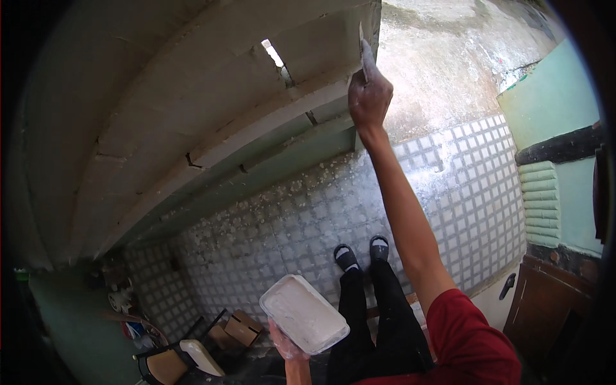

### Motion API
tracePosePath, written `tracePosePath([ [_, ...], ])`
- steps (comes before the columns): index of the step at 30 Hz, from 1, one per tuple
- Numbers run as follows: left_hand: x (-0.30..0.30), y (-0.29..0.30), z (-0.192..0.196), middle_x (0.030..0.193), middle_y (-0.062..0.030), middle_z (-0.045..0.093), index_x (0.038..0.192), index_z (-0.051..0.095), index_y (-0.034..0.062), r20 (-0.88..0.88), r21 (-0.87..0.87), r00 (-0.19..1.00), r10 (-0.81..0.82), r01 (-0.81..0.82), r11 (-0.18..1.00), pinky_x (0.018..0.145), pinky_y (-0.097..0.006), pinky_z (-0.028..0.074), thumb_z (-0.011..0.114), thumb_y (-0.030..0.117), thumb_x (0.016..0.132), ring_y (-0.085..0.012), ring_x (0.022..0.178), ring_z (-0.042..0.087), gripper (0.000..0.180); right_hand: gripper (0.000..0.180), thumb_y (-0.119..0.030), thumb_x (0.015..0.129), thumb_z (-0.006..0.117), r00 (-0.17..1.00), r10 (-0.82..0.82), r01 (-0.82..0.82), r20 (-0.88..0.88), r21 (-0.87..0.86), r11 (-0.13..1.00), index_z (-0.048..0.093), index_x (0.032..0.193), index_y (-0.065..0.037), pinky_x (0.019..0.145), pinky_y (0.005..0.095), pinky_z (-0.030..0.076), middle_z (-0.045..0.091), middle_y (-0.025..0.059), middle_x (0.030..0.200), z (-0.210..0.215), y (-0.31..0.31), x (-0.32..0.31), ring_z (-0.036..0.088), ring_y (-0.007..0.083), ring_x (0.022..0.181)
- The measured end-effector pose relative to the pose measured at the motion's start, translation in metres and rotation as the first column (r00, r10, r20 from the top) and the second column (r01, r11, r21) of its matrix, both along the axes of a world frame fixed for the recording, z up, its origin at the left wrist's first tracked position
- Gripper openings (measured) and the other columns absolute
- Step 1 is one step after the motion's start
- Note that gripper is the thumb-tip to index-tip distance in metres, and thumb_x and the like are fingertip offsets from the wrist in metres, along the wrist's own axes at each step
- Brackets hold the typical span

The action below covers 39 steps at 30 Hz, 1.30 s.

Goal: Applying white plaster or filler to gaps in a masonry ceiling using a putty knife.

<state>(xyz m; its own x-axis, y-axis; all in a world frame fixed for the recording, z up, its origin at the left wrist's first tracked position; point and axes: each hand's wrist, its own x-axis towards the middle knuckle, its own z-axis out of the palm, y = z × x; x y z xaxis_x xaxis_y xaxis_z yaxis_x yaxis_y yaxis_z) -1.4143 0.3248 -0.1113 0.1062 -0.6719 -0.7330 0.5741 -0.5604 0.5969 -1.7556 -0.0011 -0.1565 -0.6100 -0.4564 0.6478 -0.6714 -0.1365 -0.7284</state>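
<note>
My left hand (287,340) supports a white rectangular plastic tub (268,296) from beneath and its left side, low in front of my body. Smooth off-white paste, like wall putty, fills much of the tub. With my arm stretched far up, my right hand (371,99) grips a thin putty knife (361,32), seen nearly edge-on, one finger laid along it. Its blade is against or very close to the right end of the pale wall (327,48); I cannot tell if it touches. White smears coat my right fingers.
A tiled floor (459,186) spotted with white drips lies under my sandalled feet. Beyond the wall's end is a bright concrete patch (443,70). Lower left are a chair (163,367) and a cardboard box (244,327). A brown wooden cabinet (545,298) stands at right.
</note>
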Motion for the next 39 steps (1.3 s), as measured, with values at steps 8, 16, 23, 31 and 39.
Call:
tracePosePath([
  [8, 0.001, 0.005, -0.009, 0.137, -0.0092, 0.048, 0.141, 0.038, 0.0111, -0.021, 0.015, 1.0, -0.019, 0.019, 1.0, 0.097, -0.044, 0.046, 0.036, 0.052, 0.096, -0.0303, 0.118, 0.053, 0.061, 0.045, 0.001, 0.078, 0.051, 0.968, 0.229, -0.202, -0.098, 0.231, 0.952, 0.061, 0.12, -0.011, 0.063, 0.0425, 0.052, 0.063, 0.0239, 0.076, -0.01, -0.017, 0.066, 0.064, 0.0304, 0.064],
  [16, -0.001, 0.006, -0.003, 0.137, -0.0091, 0.048, 0.142, 0.037, 0.0112, -0.023, 0.018, 1.0, -0.003, 0.003, 1.0, 0.097, -0.045, 0.047, 0.036, 0.051, 0.096, -0.0305, 0.118, 0.053, 0.061, 0.019, -0.003, 0.085, 0.056, 0.264, 0.518, -0.257, 0.813, -0.459, 0.851, 0.061, 0.103, 0.002, 0.065, 0.0314, 0.056, 0.064, 0.0078, 0.086, -0.012, 0.0, 0.065, 0.064, 0.0157, 0.071],
  [23, 0.003, 0.006, 0.003, 0.138, -0.0092, 0.046, 0.142, 0.036, 0.0113, -0.011, -0.012, 1.0, 0.01, -0.01, 1.0, 0.098, -0.045, 0.046, 0.036, 0.053, 0.096, -0.03, 0.12, 0.052, 0.062, 0.018, -0.002, 0.077, 0.058, 0.375, 0.264, -0.014, 0.889, -0.279, 0.96, 0.06, 0.094, 0.005, 0.061, 0.0337, 0.053, 0.063, 0.0081, 0.085, -0.02, -0.052, 0.074, 0.062, 0.0183, 0.07],
  [31, 0.01, 0.004, 0.005, 0.139, -0.0091, 0.046, 0.142, 0.036, 0.0117, -0.034, 0.009, 0.998, 0.045, -0.045, 0.999, 0.097, -0.043, 0.046, 0.037, 0.055, 0.095, -0.0297, 0.12, 0.051, 0.065, 0.02, 0.0, 0.084, 0.057, 0.36, 0.284, -0.153, 0.889, -0.245, 0.958, 0.055, 0.103, 0.003, 0.059, 0.039, 0.06, 0.06, 0.0115, 0.088, -0.027, -0.07, 0.06, 0.064, 0.0223, 0.07],
  [39, 0.012, -0.001, 0.009, 0.138, -0.0095, 0.046, 0.143, 0.034, 0.0108, -0.034, -0.001, 0.999, 0.013, -0.013, 1.0, 0.097, -0.043, 0.046, 0.036, 0.054, 0.095, -0.0302, 0.12, 0.051, 0.064, 0.02, 0.0, 0.081, 0.055, 0.345, 0.376, -0.299, 0.86, -0.279, 0.912, 0.055, 0.101, 0.004, 0.062, 0.0412, 0.061, 0.06, 0.0133, 0.09, 0.029, -0.052, 0.062, 0.064, 0.0245, 0.071],
])
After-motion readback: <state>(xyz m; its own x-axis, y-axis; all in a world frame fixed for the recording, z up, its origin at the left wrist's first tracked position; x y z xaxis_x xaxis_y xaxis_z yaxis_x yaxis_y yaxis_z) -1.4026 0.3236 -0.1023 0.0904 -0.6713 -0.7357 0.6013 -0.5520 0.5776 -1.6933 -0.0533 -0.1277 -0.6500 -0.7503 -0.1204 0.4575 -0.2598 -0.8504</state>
